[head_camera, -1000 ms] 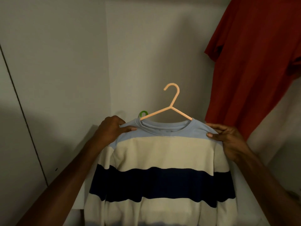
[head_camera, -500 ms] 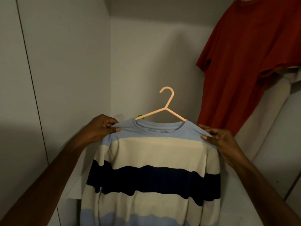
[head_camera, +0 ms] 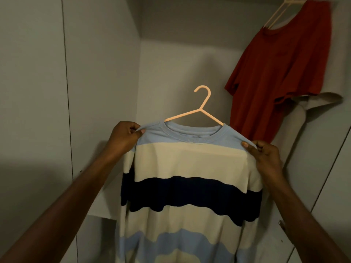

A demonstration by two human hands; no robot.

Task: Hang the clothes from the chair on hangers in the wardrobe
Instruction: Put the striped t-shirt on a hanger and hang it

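Peach plastic is the hanger (head_camera: pixel 197 111) inside the striped sweater (head_camera: pixel 190 168), its hook free in the air above the collar and not yet on any rail. In the head view, the only one given, the left hand (head_camera: pixel 123 137) pinches the sweater's left shoulder seam between thumb and curled fingers, and the right hand (head_camera: pixel 266 154) pinches the right shoulder the same way. Held by both shoulders like this, the knit stays spread over the hanger's arms and hangs flat in front of the wardrobe's back wall (head_camera: pixel 171 63); this looks meant to keep it square on the hanger while it goes up toward the rail, which is out of sight. The hook points left, so it will likely need to be lifted above where the red T-shirt (head_camera: pixel 281 73) already hangs at upper right on its own pale hanger (head_camera: pixel 279 14). A beige garment (head_camera: pixel 311 99) peeks out behind the red one.

Counted: two hands, two hangers, three garments in sight, one of them in hand. The chair is not visible.
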